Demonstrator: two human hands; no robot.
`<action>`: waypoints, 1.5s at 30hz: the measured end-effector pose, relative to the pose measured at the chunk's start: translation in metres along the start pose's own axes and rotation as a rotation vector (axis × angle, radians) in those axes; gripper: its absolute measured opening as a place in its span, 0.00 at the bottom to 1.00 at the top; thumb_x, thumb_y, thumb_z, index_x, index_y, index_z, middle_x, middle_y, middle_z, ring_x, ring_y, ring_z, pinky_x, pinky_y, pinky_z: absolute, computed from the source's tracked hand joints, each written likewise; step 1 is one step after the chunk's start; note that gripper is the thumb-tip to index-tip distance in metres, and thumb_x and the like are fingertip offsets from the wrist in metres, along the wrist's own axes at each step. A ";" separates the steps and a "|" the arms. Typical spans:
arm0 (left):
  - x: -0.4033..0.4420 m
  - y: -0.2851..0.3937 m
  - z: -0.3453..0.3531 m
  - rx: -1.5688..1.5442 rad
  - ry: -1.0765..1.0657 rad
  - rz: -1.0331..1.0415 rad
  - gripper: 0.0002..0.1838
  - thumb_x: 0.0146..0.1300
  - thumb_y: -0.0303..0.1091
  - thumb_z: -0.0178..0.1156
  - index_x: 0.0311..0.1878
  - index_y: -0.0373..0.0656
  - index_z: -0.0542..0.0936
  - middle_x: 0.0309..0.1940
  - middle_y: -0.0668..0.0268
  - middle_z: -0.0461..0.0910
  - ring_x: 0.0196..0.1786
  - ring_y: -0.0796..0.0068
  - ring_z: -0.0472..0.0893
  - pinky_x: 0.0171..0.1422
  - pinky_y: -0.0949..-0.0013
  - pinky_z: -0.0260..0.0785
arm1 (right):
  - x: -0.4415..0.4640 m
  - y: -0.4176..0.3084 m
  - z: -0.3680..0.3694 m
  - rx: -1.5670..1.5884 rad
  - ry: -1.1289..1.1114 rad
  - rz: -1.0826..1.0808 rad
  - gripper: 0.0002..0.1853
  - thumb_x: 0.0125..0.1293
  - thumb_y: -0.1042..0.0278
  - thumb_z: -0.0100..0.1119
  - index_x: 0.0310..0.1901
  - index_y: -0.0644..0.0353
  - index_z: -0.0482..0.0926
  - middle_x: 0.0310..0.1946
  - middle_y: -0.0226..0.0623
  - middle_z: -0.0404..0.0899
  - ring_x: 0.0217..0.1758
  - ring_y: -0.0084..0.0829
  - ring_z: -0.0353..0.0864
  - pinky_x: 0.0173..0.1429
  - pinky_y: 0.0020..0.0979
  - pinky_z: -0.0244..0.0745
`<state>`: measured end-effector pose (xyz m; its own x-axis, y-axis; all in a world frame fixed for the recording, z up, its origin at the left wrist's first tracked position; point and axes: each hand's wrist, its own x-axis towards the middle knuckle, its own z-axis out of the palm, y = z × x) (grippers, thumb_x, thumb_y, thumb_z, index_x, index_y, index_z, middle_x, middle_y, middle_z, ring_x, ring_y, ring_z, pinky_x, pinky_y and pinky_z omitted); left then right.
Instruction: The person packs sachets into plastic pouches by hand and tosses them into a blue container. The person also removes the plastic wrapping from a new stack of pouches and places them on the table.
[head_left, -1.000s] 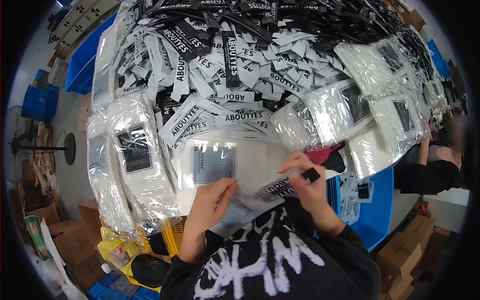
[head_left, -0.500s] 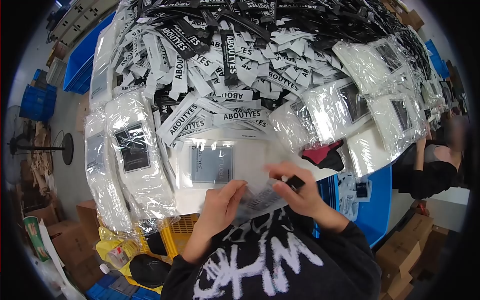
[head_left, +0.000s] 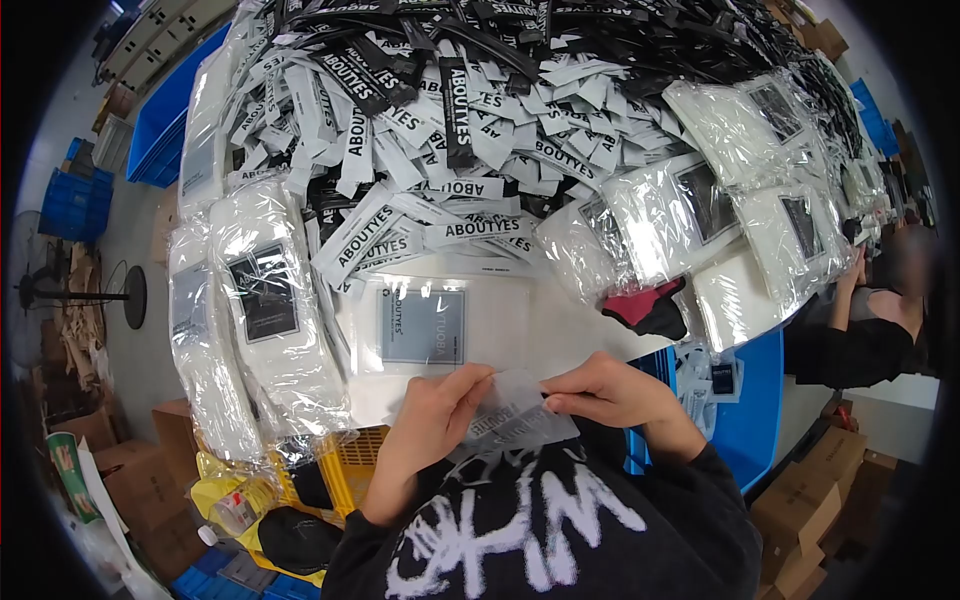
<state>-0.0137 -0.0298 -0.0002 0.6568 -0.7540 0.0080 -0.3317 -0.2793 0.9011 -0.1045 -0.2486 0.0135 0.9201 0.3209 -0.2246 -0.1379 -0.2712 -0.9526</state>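
In front of my chest, a small translucent plastic bag [head_left: 518,412] with grey lettering is stretched between my hands. My left hand [head_left: 437,418] pinches its left side between thumb and fingers. Thumb and forefinger of my right hand [head_left: 612,393] close on its upper right edge, where a small dark bit shows; I cannot make out what it is. Just beyond my hands, a stack of clear bags with a grey printed label [head_left: 424,327] lies flat on the white table [head_left: 590,343]. White ABOUTYES sachets [head_left: 485,230] lie behind that stack.
Black sachets [head_left: 600,30] heap up at the back. Wrapped packs of bags [head_left: 265,300] line the left, others [head_left: 665,215] the right. A dark red and black cloth item [head_left: 645,308] lies at the right edge. Below stands a blue bin [head_left: 755,400]. Another person [head_left: 860,330] is at right.
My right hand has come to the bag's edge, and the black piece it held is mostly out of sight. The bag is now spread flatter. My left hand has barely moved.
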 end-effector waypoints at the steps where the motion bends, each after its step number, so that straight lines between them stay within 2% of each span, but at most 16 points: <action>1: -0.001 -0.001 0.000 0.016 -0.001 0.010 0.04 0.63 0.26 0.55 0.41 0.41 0.76 0.20 0.56 0.76 0.24 0.54 0.78 0.26 0.64 0.67 | 0.001 -0.001 0.000 -0.002 0.013 0.029 0.10 0.65 0.67 0.56 0.43 0.65 0.80 0.18 0.43 0.74 0.18 0.31 0.71 0.27 0.30 0.67; 4: 0.000 0.004 0.005 0.071 -0.005 0.018 0.04 0.62 0.27 0.56 0.40 0.42 0.75 0.22 0.55 0.77 0.25 0.52 0.78 0.27 0.61 0.68 | 0.014 0.007 0.003 0.090 0.037 0.022 0.09 0.61 0.69 0.59 0.35 0.67 0.81 0.16 0.37 0.72 0.20 0.20 0.65 0.26 0.29 0.64; 7: 0.003 0.005 0.004 0.124 -0.013 0.025 0.03 0.62 0.27 0.58 0.37 0.41 0.75 0.22 0.55 0.78 0.25 0.53 0.79 0.27 0.62 0.68 | 0.031 0.013 0.022 0.121 0.130 0.174 0.07 0.58 0.71 0.60 0.30 0.67 0.80 0.16 0.32 0.72 0.23 0.15 0.64 0.28 0.26 0.64; 11: -0.004 -0.004 -0.007 -0.110 -0.076 -0.043 0.04 0.60 0.27 0.60 0.35 0.38 0.76 0.21 0.58 0.77 0.22 0.60 0.78 0.26 0.68 0.67 | 0.029 0.027 0.018 0.512 0.149 0.161 0.06 0.59 0.74 0.58 0.35 0.66 0.82 0.21 0.31 0.79 0.29 0.14 0.74 0.36 0.22 0.71; 14: -0.003 -0.004 -0.014 -0.219 0.149 -0.180 0.05 0.60 0.26 0.61 0.36 0.37 0.76 0.22 0.63 0.77 0.23 0.71 0.77 0.28 0.73 0.65 | 0.030 0.007 0.025 0.714 0.476 -0.032 0.07 0.59 0.75 0.60 0.38 0.65 0.83 0.25 0.34 0.82 0.32 0.16 0.79 0.38 0.23 0.75; 17: 0.003 -0.007 -0.001 -0.292 0.155 -0.083 0.04 0.61 0.26 0.60 0.37 0.36 0.77 0.24 0.65 0.77 0.25 0.77 0.75 0.30 0.76 0.64 | 0.023 0.005 0.032 0.100 0.505 -0.078 0.08 0.58 0.76 0.63 0.40 0.63 0.83 0.27 0.36 0.83 0.33 0.19 0.82 0.38 0.22 0.77; 18: 0.006 -0.005 -0.001 -0.290 0.129 -0.060 0.04 0.61 0.26 0.60 0.37 0.36 0.77 0.25 0.65 0.77 0.26 0.78 0.74 0.30 0.76 0.64 | 0.022 0.004 0.030 -0.011 0.493 -0.170 0.09 0.57 0.77 0.64 0.41 0.63 0.83 0.28 0.36 0.84 0.31 0.19 0.81 0.34 0.22 0.77; 21: 0.011 0.003 -0.002 -0.296 0.110 -0.022 0.04 0.61 0.26 0.61 0.37 0.35 0.78 0.27 0.65 0.78 0.26 0.79 0.74 0.30 0.77 0.63 | 0.020 -0.001 0.027 -0.118 0.535 -0.200 0.09 0.56 0.77 0.65 0.41 0.62 0.83 0.27 0.35 0.84 0.29 0.20 0.81 0.33 0.20 0.74; 24: 0.011 0.009 0.006 -0.330 0.181 -0.035 0.04 0.60 0.25 0.61 0.36 0.34 0.78 0.28 0.64 0.78 0.26 0.79 0.74 0.29 0.77 0.63 | 0.028 -0.013 0.023 0.377 0.626 -0.077 0.09 0.56 0.76 0.67 0.39 0.62 0.84 0.27 0.34 0.83 0.28 0.20 0.81 0.33 0.19 0.72; 30: 0.004 -0.009 0.016 -0.370 0.262 0.011 0.05 0.60 0.26 0.62 0.32 0.33 0.79 0.29 0.63 0.78 0.26 0.81 0.73 0.28 0.81 0.60 | 0.023 0.002 0.017 0.039 0.474 -0.287 0.09 0.53 0.81 0.67 0.37 0.66 0.83 0.29 0.35 0.84 0.29 0.19 0.81 0.33 0.19 0.73; 32: 0.004 -0.005 0.024 -0.308 0.371 0.096 0.06 0.60 0.26 0.62 0.31 0.33 0.79 0.29 0.63 0.79 0.26 0.82 0.73 0.28 0.81 0.59 | 0.022 -0.005 0.013 0.138 0.471 -0.212 0.09 0.55 0.78 0.66 0.39 0.64 0.84 0.29 0.36 0.84 0.29 0.22 0.82 0.34 0.20 0.73; 35: 0.004 -0.006 0.030 -0.359 0.447 0.021 0.04 0.59 0.26 0.62 0.33 0.34 0.80 0.31 0.63 0.79 0.27 0.80 0.74 0.29 0.81 0.61 | 0.017 -0.003 0.004 0.087 0.458 -0.207 0.09 0.57 0.77 0.64 0.41 0.61 0.84 0.29 0.37 0.84 0.28 0.25 0.83 0.34 0.21 0.74; 40: 0.014 -0.001 0.031 -0.398 0.176 0.131 0.04 0.59 0.26 0.63 0.36 0.36 0.81 0.33 0.62 0.80 0.32 0.75 0.78 0.34 0.76 0.68 | 0.004 -0.001 -0.004 0.021 0.420 -0.266 0.10 0.56 0.79 0.62 0.41 0.61 0.84 0.28 0.39 0.84 0.27 0.30 0.84 0.32 0.25 0.75; 42: 0.019 -0.002 0.028 -0.337 0.088 0.228 0.08 0.55 0.26 0.65 0.38 0.37 0.81 0.37 0.61 0.80 0.35 0.70 0.79 0.40 0.72 0.70 | -0.012 -0.010 -0.024 -0.169 0.370 -0.237 0.10 0.55 0.78 0.63 0.40 0.61 0.84 0.26 0.40 0.83 0.26 0.33 0.83 0.31 0.26 0.76; 43: 0.019 -0.005 0.025 -0.287 0.110 0.189 0.11 0.53 0.26 0.66 0.41 0.38 0.80 0.38 0.61 0.80 0.37 0.68 0.79 0.41 0.71 0.70 | -0.025 -0.016 -0.037 -0.264 0.343 -0.222 0.09 0.54 0.78 0.64 0.39 0.61 0.84 0.26 0.40 0.83 0.25 0.34 0.83 0.30 0.27 0.76; 45: 0.013 -0.018 0.015 -0.189 0.160 0.108 0.18 0.49 0.27 0.69 0.45 0.40 0.78 0.40 0.60 0.79 0.39 0.65 0.79 0.44 0.68 0.71 | -0.063 -0.043 -0.065 -0.514 0.129 0.088 0.13 0.52 0.74 0.66 0.41 0.63 0.82 0.30 0.43 0.83 0.32 0.40 0.83 0.36 0.32 0.77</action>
<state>-0.0097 -0.0431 -0.0231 0.7281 -0.6658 0.1632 -0.2834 -0.0755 0.9560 -0.1326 -0.3163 0.0820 0.9552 0.1714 -0.2412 -0.0493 -0.7115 -0.7010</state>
